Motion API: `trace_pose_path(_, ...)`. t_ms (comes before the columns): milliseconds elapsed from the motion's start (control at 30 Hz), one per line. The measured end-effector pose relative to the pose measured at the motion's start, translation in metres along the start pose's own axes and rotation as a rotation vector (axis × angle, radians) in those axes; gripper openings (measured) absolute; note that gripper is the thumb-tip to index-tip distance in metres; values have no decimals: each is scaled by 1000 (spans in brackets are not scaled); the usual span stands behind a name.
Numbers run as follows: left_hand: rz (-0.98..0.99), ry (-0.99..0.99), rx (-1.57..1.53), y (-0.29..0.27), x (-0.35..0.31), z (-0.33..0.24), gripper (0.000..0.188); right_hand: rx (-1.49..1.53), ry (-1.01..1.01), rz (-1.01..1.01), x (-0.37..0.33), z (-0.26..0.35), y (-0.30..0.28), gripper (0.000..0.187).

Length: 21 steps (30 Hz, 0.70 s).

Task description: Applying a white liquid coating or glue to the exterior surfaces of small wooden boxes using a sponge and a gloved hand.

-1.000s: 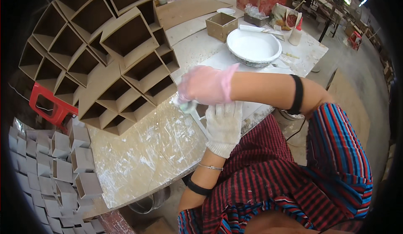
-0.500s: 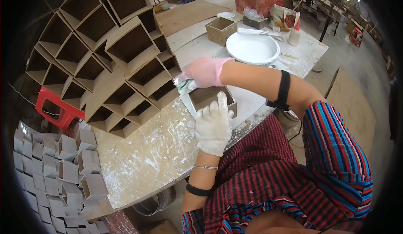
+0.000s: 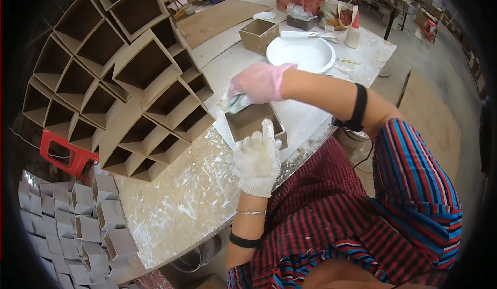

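Observation:
A small open-topped brown box [image 3: 243, 125] stands on a white sheet near the table's front edge. My left hand [image 3: 257, 159], in a white knit glove, grips its near wall, with the index finger stretched over the rim. In a pink glove, my right hand [image 3: 259, 84] is closed on a crumpled pale cloth [image 3: 239, 103] at the far left rim of the box. That hand covers part of the far rim. Beyond it sits a round white basin [image 3: 300, 54] with a flat brush [image 3: 305, 34] lying across its far edge.
A tall stack of brown open boxes [image 3: 150, 71] rises at the left of the paint-marked table [image 3: 176, 206]. Grey boxes [image 3: 88, 227] are piled lower left, near a red stool [image 3: 64, 154]. Another brown box [image 3: 259, 35] and a red-capped bottle [image 3: 353, 34] stand at the back.
My right hand and the cloth have shifted right along the far rim, uncovering more of the box's inside. My left hand keeps its hold. The whole view has turned slightly.

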<state>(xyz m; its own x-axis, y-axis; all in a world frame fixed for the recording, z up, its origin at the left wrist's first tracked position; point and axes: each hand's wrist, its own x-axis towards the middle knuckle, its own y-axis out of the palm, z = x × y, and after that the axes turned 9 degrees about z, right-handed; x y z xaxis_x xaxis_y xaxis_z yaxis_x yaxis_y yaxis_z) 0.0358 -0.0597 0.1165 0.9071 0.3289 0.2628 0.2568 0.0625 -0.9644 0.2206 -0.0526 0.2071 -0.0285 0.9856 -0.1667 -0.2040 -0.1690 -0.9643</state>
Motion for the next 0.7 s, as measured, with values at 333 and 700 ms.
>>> trace_pose_path(333,-11,35,4,2,3,-1,50,36,134,-100,-34,-33,3,39)
trace_pose_path(700,46,2,1,-6,7,-5,49,139,24,-253,-136,15,56,39)
